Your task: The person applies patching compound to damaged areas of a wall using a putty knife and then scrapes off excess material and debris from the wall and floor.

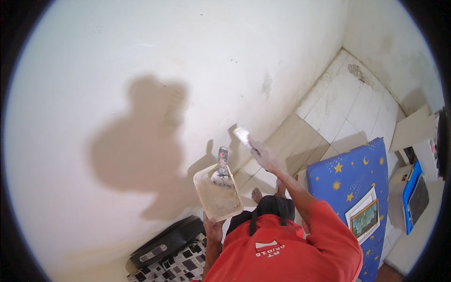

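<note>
My left hand (pixel 214 229) grips the lower edge of a shallow cream plastic tray (pixel 205 190), its inside smeared with dried, pale material. A putty knife (pixel 222 157) with a grey and red handle lies in the tray; its blade points inward and its handle sticks out past the far rim. To the right, my right hand (pixel 266 158), dusted white, is closed on a small white flat piece (pixel 242 135); its exact kind cannot be made out. That piece is close to the white wall (pixel 202 84), but I cannot tell whether it touches.
Dark marks and flaking spots show on the wall. A blue star-patterned mattress (pixel 329 176) lies at the right with a framed picture (pixel 365 220) on it. Beyond it stand boxes and a blue-edged container (pixel 413 197). A black case (pixel 164 242) rests low at the left.
</note>
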`<state>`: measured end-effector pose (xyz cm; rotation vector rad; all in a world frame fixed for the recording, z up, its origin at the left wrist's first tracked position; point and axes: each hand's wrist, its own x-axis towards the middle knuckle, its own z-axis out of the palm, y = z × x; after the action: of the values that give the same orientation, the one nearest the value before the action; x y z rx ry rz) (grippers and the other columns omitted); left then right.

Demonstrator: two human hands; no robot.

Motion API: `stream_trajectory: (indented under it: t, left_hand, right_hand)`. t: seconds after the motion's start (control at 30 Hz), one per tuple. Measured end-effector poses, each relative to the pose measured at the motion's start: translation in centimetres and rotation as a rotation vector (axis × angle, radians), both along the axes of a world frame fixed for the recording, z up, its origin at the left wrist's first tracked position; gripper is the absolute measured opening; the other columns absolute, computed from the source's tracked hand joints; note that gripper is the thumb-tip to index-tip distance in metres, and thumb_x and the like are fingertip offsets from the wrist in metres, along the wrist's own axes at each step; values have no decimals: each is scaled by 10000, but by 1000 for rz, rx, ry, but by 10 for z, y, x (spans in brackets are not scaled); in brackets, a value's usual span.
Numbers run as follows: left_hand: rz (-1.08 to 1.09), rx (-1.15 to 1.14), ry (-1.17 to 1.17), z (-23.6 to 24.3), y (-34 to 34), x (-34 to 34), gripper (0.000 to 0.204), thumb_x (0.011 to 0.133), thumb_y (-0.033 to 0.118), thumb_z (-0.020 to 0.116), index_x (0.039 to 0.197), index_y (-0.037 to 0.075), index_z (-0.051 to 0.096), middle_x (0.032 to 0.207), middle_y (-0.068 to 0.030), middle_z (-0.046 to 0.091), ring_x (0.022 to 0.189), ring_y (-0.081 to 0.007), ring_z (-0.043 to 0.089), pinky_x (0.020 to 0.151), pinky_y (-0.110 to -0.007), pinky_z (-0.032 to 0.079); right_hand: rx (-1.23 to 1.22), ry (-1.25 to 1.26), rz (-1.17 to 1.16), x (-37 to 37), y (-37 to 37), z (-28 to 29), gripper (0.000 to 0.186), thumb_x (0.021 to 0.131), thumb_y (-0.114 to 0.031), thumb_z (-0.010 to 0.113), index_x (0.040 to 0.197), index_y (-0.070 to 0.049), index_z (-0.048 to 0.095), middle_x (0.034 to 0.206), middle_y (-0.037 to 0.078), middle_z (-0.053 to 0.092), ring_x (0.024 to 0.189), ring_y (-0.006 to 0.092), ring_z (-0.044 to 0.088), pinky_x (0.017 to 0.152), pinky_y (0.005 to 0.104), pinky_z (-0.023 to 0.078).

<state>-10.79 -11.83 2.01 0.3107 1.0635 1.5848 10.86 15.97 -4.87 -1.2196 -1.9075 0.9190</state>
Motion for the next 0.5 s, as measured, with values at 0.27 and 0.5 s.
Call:
stream_trajectory:
  t: [0.27,0.5]
  left_hand:
    - [-34,28,2,-6,-6,-4,716,838,237,661,1426,18,317,1342,-183,520,1197,-332,589,965,-504,546]
    - [14,26,-9,-19,-21,10,707,851,246,665,1430,20,327,1341,-163,530,1190,-318,595,946,-483,549]
  right_hand:
    - [357,144,-216,-10,76,211,569,962,-48,468,1513,-117,348,1009,179,572,898,349,589,836,439,478]
    - [146,-216,-102,-5,63,91,608,944,-49,504,1519,-173,352,1020,162,581,930,343,601,787,461,499]
